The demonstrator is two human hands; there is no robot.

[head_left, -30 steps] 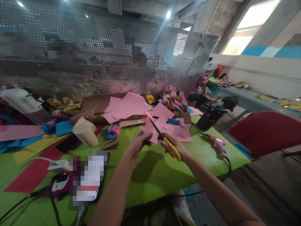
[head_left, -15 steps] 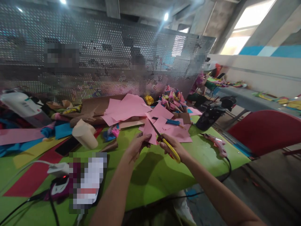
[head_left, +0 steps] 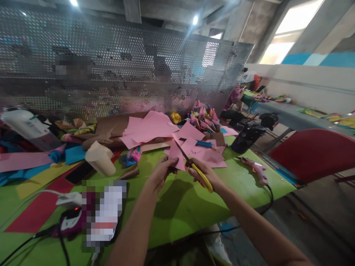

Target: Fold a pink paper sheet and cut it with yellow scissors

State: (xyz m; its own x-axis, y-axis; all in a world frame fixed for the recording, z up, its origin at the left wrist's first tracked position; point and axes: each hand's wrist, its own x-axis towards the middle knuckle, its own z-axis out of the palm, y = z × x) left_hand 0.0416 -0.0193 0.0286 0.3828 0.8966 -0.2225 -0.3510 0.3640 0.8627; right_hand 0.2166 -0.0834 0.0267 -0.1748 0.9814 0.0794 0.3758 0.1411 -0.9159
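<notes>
My left hand (head_left: 161, 171) pinches the lower edge of a pink paper piece (head_left: 175, 153) held just above the green table (head_left: 180, 207). My right hand (head_left: 205, 173) grips yellow-handled scissors (head_left: 194, 167), whose dark blades point up and left into that paper. Both hands hover at the middle of the table, a little in front of a heap of pink paper sheets (head_left: 151, 127).
A pink glue gun (head_left: 256, 169) with a black cable lies at the right edge. A cream paper cone (head_left: 100, 158), a phone (head_left: 79, 171), red, yellow and blue sheets lie left. A black bottle (head_left: 245, 138), a red chair (head_left: 310, 155) and a perforated metal screen (head_left: 124, 62) surround the table.
Hands, scissors and pink paper stay almost where they were; only the view shifts slightly.
</notes>
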